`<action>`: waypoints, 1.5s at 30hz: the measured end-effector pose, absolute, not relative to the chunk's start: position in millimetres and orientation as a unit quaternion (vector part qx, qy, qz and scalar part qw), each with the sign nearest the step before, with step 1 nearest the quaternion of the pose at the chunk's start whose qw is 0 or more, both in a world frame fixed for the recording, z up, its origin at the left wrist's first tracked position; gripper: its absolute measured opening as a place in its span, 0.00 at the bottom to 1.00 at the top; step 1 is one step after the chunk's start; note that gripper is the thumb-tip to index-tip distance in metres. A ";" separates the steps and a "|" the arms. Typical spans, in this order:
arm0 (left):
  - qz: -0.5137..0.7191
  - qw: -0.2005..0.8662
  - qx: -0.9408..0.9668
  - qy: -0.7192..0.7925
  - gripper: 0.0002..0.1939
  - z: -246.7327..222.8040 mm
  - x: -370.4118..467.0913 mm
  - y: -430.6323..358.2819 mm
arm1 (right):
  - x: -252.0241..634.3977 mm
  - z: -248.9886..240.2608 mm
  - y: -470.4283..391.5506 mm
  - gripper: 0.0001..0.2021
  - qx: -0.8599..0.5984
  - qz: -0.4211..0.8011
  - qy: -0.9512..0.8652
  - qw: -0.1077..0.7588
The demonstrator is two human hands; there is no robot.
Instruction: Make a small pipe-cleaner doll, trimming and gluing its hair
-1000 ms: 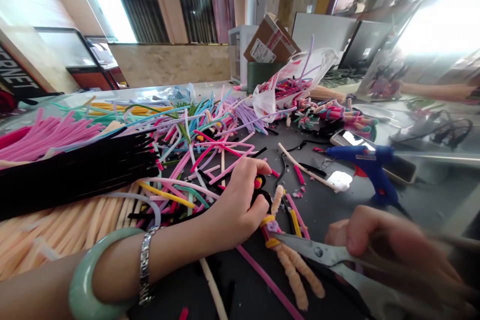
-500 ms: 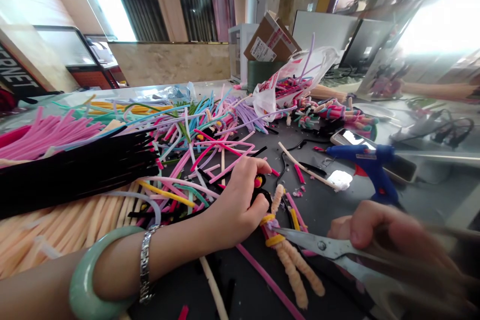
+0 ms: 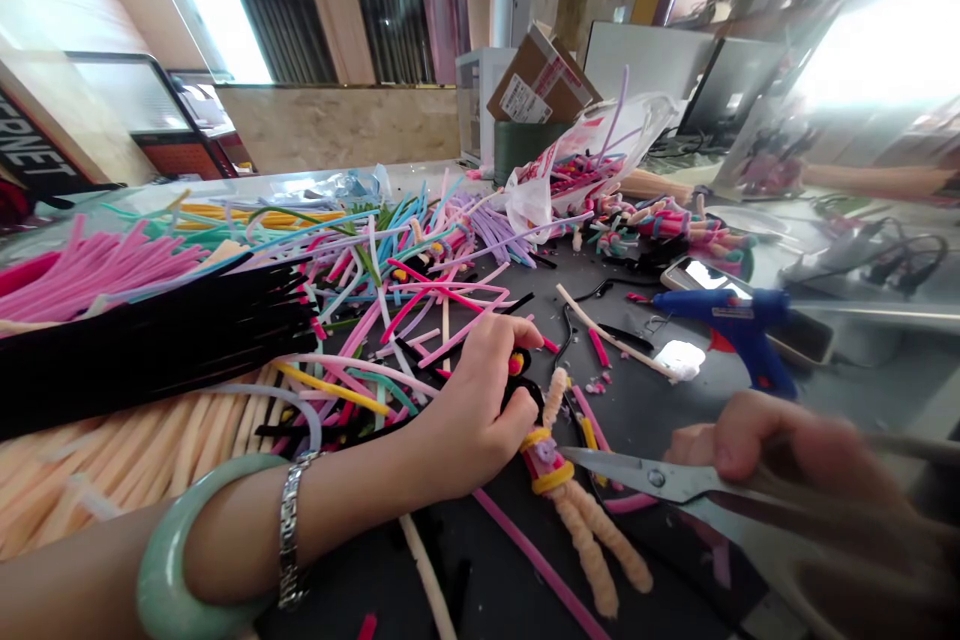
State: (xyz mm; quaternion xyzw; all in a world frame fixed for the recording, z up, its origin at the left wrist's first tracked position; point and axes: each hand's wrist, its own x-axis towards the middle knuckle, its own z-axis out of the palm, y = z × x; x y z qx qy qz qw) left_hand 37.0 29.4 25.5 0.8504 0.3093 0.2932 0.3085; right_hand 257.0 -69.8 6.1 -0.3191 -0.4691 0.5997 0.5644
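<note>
My left hand (image 3: 491,400), with a green bangle and a silver bracelet on its wrist, is closed on the upper part of a pipe-cleaner doll (image 3: 547,465). The doll has a pink body with yellow bands, a small purple piece on its front and two beige legs pointing down and right. Its dark head is partly covered by my fingers. My right hand (image 3: 780,450), blurred, grips a pair of metal scissors (image 3: 675,480). The scissor tips lie just right of the doll's body, close to the purple piece.
A blue glue gun (image 3: 731,310) lies over a phone (image 3: 806,335) on the right. Black (image 3: 150,345), beige (image 3: 150,450) and pink pipe cleaners (image 3: 120,265) are heaped on the left. A plastic bag (image 3: 637,135) and a cardboard box (image 3: 544,80) stand behind.
The scissors and my right hand have shifted slightly right, away from the doll's front, showing more of the purple piece. My left hand has hardly moved.
</note>
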 end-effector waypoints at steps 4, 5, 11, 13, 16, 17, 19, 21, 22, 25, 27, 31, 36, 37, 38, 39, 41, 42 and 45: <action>0.294 0.306 0.851 0.309 0.18 24.7 37.0 29.7 | 257.0 6.6 -67.5 0.21 -0.308 0.612 -0.476 0.551; 0.294 0.306 0.851 0.308 0.18 24.5 37.0 29.8 | 257.3 6.1 -66.8 0.21 -0.311 0.614 -0.480 0.544; 0.293 0.306 0.853 0.305 0.18 24.4 37.0 29.8 | 256.8 6.5 -66.5 0.21 -0.307 0.612 -0.473 0.555; 0.292 0.305 0.853 0.306 0.18 25.0 36.8 29.7 | 255.3 7.9 -67.5 0.21 -0.306 0.612 -0.462 0.564; 0.293 0.307 0.852 0.305 0.18 25.4 36.8 29.6 | 254.7 8.1 -69.5 0.21 -0.321 0.628 -0.449 0.548; 0.294 0.309 0.852 0.304 0.18 25.3 36.9 29.6 | 255.1 7.7 -70.1 0.21 -0.326 0.635 -0.448 0.538; 0.297 0.310 0.851 0.302 0.18 24.7 37.1 29.6 | 256.1 7.0 -71.0 0.22 -0.325 0.636 -0.449 0.537; 0.301 0.307 0.851 0.301 0.18 24.1 37.3 29.6 | 256.7 6.7 -71.1 0.22 -0.314 0.627 -0.454 0.549; 0.303 0.305 0.851 0.301 0.18 23.8 37.3 29.6 | 256.8 6.8 -71.0 0.22 -0.311 0.623 -0.457 0.554; 0.306 0.303 0.851 0.300 0.18 23.7 37.2 29.7 | 256.7 6.7 -70.6 0.21 -0.328 0.622 -0.456 0.546; 0.306 0.303 0.852 0.299 0.18 24.0 37.2 29.6 | 256.7 6.6 -70.7 0.21 -0.337 0.623 -0.458 0.537; 0.304 0.301 0.852 0.301 0.18 24.9 37.3 29.5 | 256.3 7.1 -70.6 0.22 -0.326 0.582 -0.476 0.574; 0.302 0.302 0.852 0.303 0.18 25.4 37.7 29.4 | 256.6 6.3 -70.2 0.22 -0.341 0.588 -0.481 0.554; 0.302 0.302 0.852 0.302 0.18 25.3 37.8 29.4 | 256.8 5.9 -70.4 0.22 -0.340 0.587 -0.484 0.553; 0.303 0.303 0.852 0.301 0.18 25.1 37.8 29.4 | 257.1 5.4 -70.6 0.22 -0.337 0.581 -0.486 0.558; 0.304 0.303 0.852 0.301 0.18 25.0 37.9 29.4 | 257.3 5.0 -70.9 0.22 -0.333 0.575 -0.486 0.567; 0.304 0.303 0.852 0.299 0.18 24.8 37.8 29.4 | 257.4 4.2 -71.4 0.22 -0.325 0.576 -0.482 0.575; 0.304 0.303 0.853 0.299 0.18 24.7 37.7 29.4 | 257.4 3.8 -71.6 0.22 -0.327 0.582 -0.480 0.570; 0.298 0.303 0.853 0.303 0.18 25.0 37.3 29.6 | 257.0 3.2 -71.4 0.21 -0.341 0.580 -0.500 0.545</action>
